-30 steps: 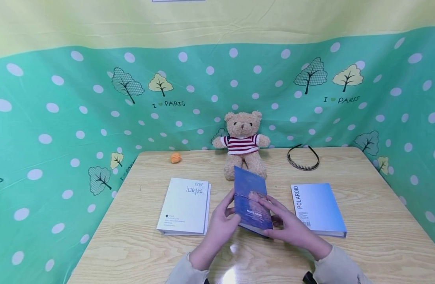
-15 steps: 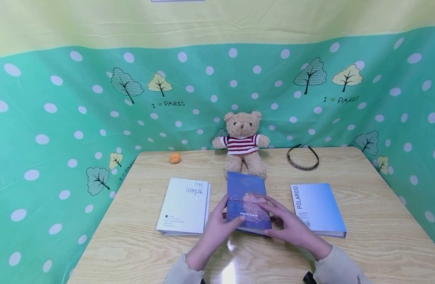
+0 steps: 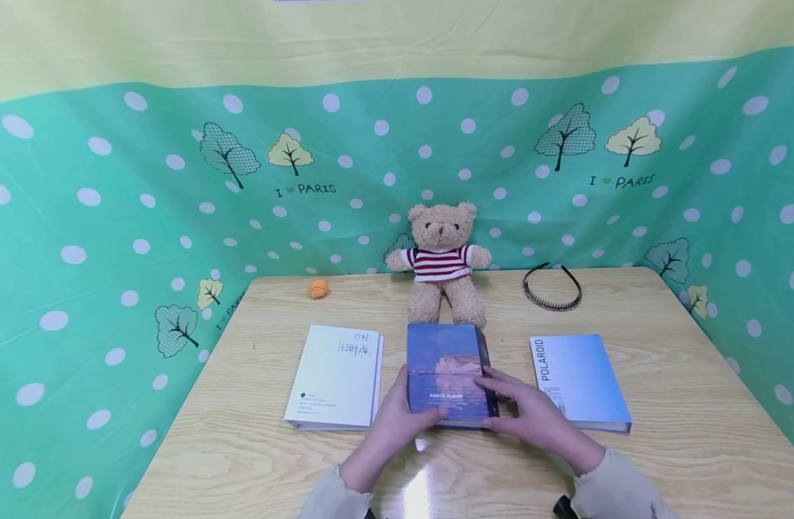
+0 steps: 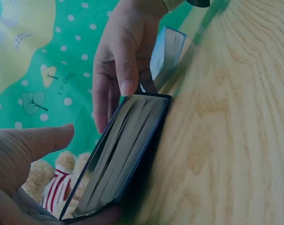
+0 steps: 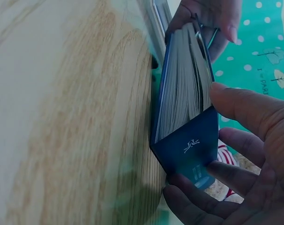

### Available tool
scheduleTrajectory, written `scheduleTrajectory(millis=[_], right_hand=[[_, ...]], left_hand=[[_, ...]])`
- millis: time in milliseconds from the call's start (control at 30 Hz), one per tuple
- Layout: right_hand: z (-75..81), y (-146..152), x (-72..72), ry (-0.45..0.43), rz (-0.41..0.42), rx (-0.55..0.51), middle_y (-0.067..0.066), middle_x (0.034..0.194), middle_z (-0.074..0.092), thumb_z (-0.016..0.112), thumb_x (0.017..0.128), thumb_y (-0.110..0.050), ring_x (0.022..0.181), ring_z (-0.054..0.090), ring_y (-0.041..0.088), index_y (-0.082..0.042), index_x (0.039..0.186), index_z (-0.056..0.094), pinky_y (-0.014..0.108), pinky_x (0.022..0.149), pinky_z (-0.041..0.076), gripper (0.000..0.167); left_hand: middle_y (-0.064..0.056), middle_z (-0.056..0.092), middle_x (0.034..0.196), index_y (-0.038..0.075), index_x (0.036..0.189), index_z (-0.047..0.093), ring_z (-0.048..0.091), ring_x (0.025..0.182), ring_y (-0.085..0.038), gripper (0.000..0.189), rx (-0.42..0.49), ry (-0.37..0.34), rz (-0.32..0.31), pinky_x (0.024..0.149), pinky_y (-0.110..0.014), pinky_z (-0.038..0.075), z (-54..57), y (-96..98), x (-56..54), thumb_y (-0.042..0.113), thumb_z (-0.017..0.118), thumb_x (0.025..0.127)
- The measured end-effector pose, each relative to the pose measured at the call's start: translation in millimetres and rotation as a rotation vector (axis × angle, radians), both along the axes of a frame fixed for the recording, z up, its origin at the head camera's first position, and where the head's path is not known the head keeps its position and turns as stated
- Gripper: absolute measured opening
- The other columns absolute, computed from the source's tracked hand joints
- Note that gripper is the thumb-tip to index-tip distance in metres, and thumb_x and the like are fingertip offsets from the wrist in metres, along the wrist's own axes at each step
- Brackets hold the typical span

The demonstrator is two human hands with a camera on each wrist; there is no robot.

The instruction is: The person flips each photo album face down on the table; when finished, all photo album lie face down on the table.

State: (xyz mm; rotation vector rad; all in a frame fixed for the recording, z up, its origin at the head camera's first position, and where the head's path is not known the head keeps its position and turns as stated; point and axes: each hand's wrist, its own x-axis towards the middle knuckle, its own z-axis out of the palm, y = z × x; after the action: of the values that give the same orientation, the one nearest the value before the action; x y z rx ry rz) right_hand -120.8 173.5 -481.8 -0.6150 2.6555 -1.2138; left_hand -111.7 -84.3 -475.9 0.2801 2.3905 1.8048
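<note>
Cloth backdrop point(image 3: 176, 187): green with pale dots and printed trees, cream above; it stands behind the far edge of the wooden table point(image 3: 241, 461).
Orange lump point(image 3: 318, 289): at the far left of the table, too small to tell what it is.
White album point(image 3: 335, 378): lies on the left, nearer than the orange lump, dark lettering on its cover.
Left hand point(image 3: 392, 414): at the left edge of the blue photo album point(image 3: 442, 346); thumb stretched out above the cover and apart from it, fingers unclenched and touching that edge, partly hidden beneath it.
Cover and spine: the blue photo album is mid-table between the hands, cover up, spine to the right, page edges toward the near side; whether its whole underside rests on the wood cannot be told.
Teddy bear point(image 3: 441, 263): sits upright at the far middle, beyond the blue photo album, in a red-and-white striped top.
Right hand point(image 3: 533, 411): grasps the blue photo album's spine side, thumb at the near corner, fingers bent against the spine.
Headband point(image 3: 552, 308): dark and toothed, lying at the far right.
Polaroid album point(image 3: 581, 382): white-to-blue cover, on the right, nearer than the headband.
</note>
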Motion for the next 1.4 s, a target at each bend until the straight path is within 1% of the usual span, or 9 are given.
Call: scheduleTrajectory(millis=[100,233,400,633,833,967,1100,1267,1400], right_hand=[[0.0,-1,0.2,0.023,-0.004,0.024,0.015,0.152,0.038,0.078,0.079,-0.039,0.126,0.047,0.045,-0.019,0.14,0.055,0.051,0.093,0.049,0.068],[0.3,-2,0.6,0.04,-0.017,0.047,0.014,0.151,0.039,0.079,0.079,-0.038,0.128,0.044,0.046,-0.02,0.14,0.055,0.06,0.098,0.042,0.067],[0.1,-4,1.4,0.028,-0.038,0.061,0.011,0.152,0.039,0.08,0.078,-0.035,0.128,0.046,0.044,-0.022,0.139,0.056,0.058,0.098,0.043,0.067],[-2.4,-3,1.6,0.064,-0.037,0.093,0.01,0.15,0.042,0.08,0.078,-0.036,0.131,0.042,0.044,-0.023,0.139,0.056,0.066,0.102,0.032,0.067],[-1.8,-4,1.7,0.061,-0.038,0.112,0.009,0.149,0.043,0.079,0.079,-0.037,0.132,0.042,0.042,-0.023,0.139,0.056,0.066,0.103,0.031,0.066],[-1.2,-5,1.6,0.059,-0.034,0.116,0.009,0.149,0.044,0.079,0.079,-0.033,0.132,0.042,0.041,-0.022,0.138,0.056,0.064,0.104,0.031,0.064],[-0.9,-5,1.0,0.055,-0.026,0.108,0.01,0.148,0.045,0.079,0.08,-0.03,0.132,0.042,0.041,-0.02,0.138,0.056,0.063,0.104,0.032,0.063],[-0.4,-4,1.2,0.037,-0.034,0.091,0.011,0.147,0.046,0.079,0.08,-0.027,0.132,0.043,0.04,-0.018,0.138,0.057,0.061,0.106,0.032,0.063],[0.8,-4,0.0,0.04,-0.041,0.083,0.014,0.143,0.051,0.079,0.08,-0.025,0.129,0.047,0.038,-0.016,0.137,0.058,0.057,0.105,0.035,0.061]], left_hand=[[-0.013,0.062,0.12,0.004,0.146,0.033,0.061,0.106,-0.028,0.091,-0.017,-0.004,0.007,0.097,-0.048,0.046,-5.4,0.1,-1.2,0.022,0.085,0.074],[-0.011,0.062,0.121,0.005,0.145,0.034,0.061,0.106,-0.027,0.091,-0.036,0.011,0.005,0.097,-0.048,0.046,-8.5,0.4,-2.6,0.021,0.086,0.072],[-0.009,0.061,0.122,0.006,0.145,0.035,0.06,0.109,-0.027,0.094,-0.089,0.041,0.001,0.098,-0.048,0.045,-9.5,0.2,-3.5,0.019,0.087,0.067],[-0.015,0.056,0.129,0.003,0.146,0.032,0.056,0.116,-0.035,0.094,-0.151,0.072,0.011,0.102,-0.053,0.041,-12.6,-0.4,-3.0,0.013,0.085,0.068],[-0.022,0.051,0.13,-0.003,0.147,0.03,0.054,0.115,-0.039,0.1,-0.287,0.065,0.045,0.099,-0.055,0.042,-11.1,-1.6,-2.1,0.023,0.086,0.069],[-0.021,0.052,0.125,-0.005,0.145,0.032,0.055,0.11,-0.037,0.101,-0.372,0.052,0.073,0.096,-0.054,0.045,-10.8,-2.7,-2.2,0.03,0.087,0.068],[-0.019,0.052,0.118,-0.008,0.145,0.033,0.055,0.101,-0.033,0.104,-0.451,0.066,0.085,0.091,-0.051,0.047,-11.6,-3.2,-2.9,0.034,0.087,0.067],[-0.018,0.052,0.115,-0.007,0.147,0.031,0.053,0.094,-0.026,0.106,-0.495,0.089,0.075,0.086,-0.045,0.049,-11.8,-4.0,-2.9,0.034,0.087,0.067],[-0.022,0.051,0.123,-0.007,0.147,0.031,0.054,0.1,-0.03,0.105,-0.523,0.096,0.066,0.09,-0.047,0.048,-10.5,-5.6,-2.1,0.034,0.087,0.068]])
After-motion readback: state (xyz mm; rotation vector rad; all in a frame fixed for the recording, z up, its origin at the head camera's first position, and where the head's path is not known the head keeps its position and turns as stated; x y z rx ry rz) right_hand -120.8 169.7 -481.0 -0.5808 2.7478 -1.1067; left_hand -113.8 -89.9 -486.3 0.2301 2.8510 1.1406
